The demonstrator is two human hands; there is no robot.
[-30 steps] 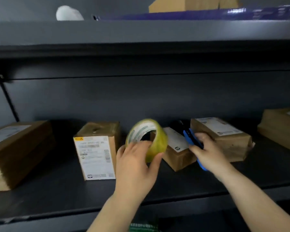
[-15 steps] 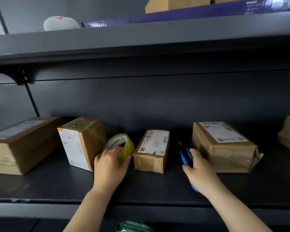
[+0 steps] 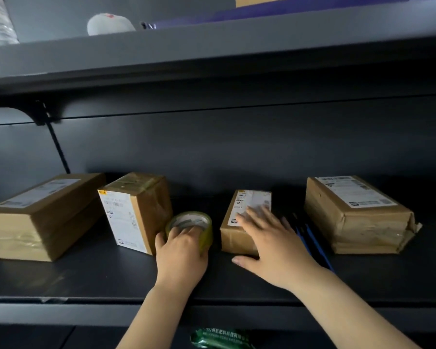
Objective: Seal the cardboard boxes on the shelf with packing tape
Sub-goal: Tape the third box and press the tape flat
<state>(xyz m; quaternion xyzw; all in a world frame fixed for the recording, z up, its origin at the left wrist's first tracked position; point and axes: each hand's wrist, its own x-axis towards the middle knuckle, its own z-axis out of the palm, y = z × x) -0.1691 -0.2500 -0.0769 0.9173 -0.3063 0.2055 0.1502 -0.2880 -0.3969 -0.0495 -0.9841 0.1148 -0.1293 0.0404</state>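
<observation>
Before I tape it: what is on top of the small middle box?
A white label and the right hand lie on the small box; the hand covers its top seam.

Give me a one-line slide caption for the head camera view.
Left hand rests on the tape roll while the right hand lies spread over the small box on the shelf.

White shipping labels with barcodes sit on the upright box, the small box, the right box and the left box; their print is too blurred to read. The green packet below the shelf carries white Chinese characters, also illegible.
</observation>
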